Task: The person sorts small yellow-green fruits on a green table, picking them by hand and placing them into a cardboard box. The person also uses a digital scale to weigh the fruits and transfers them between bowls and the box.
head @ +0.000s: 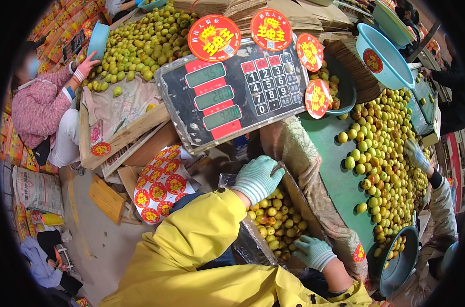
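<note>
My left hand (257, 179), in a green striped knit glove, is over the far end of an open box (298, 192) holding green and brown jujubes (276, 218). Its fingers bend away from me, so their grip on the box edge is hidden. My right hand (313, 251), gloved alike, lies on the jujubes at the near right end, fingers spread. Clear plastic film (251, 241) hangs over the box's left side. Beyond the box stands a digital scale (255, 115) with a keypad, lit displays and round red stickers (214, 37) along its rim.
At right, a green table (324, 153) carries many loose jujubes (382, 169), a dark basin (399, 264) and a co-worker's gloved hand (417, 155). A seated person (40, 107) at left holds a blue basin (98, 40) by another jujube pile (148, 42). A sticker sheet (161, 188) lies left of my arm.
</note>
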### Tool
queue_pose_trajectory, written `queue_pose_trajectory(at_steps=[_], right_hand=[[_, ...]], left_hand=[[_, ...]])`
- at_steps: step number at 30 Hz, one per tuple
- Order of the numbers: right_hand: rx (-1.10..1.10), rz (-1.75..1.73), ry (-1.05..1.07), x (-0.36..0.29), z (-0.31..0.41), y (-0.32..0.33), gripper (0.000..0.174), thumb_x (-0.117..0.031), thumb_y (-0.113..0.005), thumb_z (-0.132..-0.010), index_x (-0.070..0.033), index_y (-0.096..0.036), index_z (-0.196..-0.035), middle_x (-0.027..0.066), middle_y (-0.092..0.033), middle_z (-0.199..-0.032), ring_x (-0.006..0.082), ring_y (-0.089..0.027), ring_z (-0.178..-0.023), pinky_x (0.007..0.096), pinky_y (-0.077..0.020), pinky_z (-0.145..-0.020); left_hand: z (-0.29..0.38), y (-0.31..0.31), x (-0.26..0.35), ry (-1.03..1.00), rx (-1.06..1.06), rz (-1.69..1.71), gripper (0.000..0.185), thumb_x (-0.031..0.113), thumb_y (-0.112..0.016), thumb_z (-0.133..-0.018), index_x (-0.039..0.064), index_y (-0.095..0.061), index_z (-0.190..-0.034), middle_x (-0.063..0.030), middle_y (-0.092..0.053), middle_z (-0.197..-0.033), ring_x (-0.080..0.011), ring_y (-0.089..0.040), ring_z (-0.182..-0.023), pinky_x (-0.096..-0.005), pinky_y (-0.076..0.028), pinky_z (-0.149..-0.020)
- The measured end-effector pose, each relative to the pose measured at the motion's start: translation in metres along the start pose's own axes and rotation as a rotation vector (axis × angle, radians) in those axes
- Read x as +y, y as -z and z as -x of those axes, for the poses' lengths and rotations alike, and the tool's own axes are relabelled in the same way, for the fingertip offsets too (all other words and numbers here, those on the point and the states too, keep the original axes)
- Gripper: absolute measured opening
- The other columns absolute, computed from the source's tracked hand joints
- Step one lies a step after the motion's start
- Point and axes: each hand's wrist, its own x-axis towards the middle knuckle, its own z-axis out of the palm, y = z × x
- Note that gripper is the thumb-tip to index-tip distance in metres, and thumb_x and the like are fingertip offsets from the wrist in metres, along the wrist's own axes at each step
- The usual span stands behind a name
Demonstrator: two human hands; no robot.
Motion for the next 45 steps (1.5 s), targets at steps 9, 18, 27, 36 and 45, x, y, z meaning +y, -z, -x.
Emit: queue_pose_trajectory(at_steps=[9,18,27,36,45], right_hand=[[0.195,-0.082,-0.043,0.010,0.008,0.018,0.046,-0.034,-0.066,-0.088,-0.008,-0.061,-0.125,0.0162,-0.059,-0.129,0.0375,-0.064,-0.102,0.0436,-0.0531,-0.087],[0.294,-0.188,-0.048,0.007,0.010,0.024,0.042,-0.031,-0.067,-0.088,-0.007,-0.063,-0.122,0.0168,-0.065,-0.116,0.0377,-0.065,-0.094,0.0431,-0.0539,-0.083],[0.516,-0.876,-0.280,0.005,-0.031,0.078,0.024,-0.022,-0.068,-0.090,0.002,-0.071,-0.092,0.0080,-0.066,-0.078,0.0132,-0.061,-0.072,0.0287,-0.0500,-0.066],[0.519,-2.093,-0.037,-0.001,-0.175,0.224,0.025,-0.023,-0.077,-0.084,-0.005,-0.064,-0.095,0.0024,-0.059,-0.075,0.0172,-0.052,-0.064,0.0280,-0.0454,-0.066],[0.997,-0.911,1.000,-0.066,-0.024,0.150,0.024,-0.017,-0.060,-0.093,-0.003,-0.065,-0.111,0.0050,-0.057,-0.092,0.0218,-0.049,-0.088,0.0366,-0.0473,-0.086]], left_hand=[[-0.003,-0.003,0.004,-0.032,0.079,0.064,0.025,0.027,-0.063,-0.090,0.003,-0.070,-0.089,-0.0152,-0.068,-0.090,-0.0355,-0.065,-0.087,-0.0433,-0.052,-0.080],[-0.002,-0.003,0.003,-0.079,0.161,0.095,0.019,0.022,-0.065,-0.089,0.003,-0.069,-0.084,-0.0145,-0.067,-0.083,-0.0344,-0.064,-0.081,-0.0428,-0.052,-0.075],[0.002,0.014,0.007,-0.094,0.220,0.212,0.029,0.021,-0.064,-0.092,0.000,-0.060,-0.072,-0.0180,-0.058,-0.069,-0.0343,-0.054,-0.063,-0.0418,-0.044,-0.061],[0.040,0.045,0.003,-0.028,0.270,0.281,0.027,0.015,-0.065,-0.093,-0.002,-0.064,-0.071,-0.0095,-0.060,-0.066,-0.0174,-0.055,-0.062,-0.0304,-0.044,-0.062],[0.122,0.070,-0.025,0.347,0.274,0.456,0.022,0.017,-0.065,-0.092,-0.002,-0.067,-0.082,-0.0117,-0.061,-0.069,-0.0139,-0.057,-0.064,-0.0317,-0.046,-0.063]])
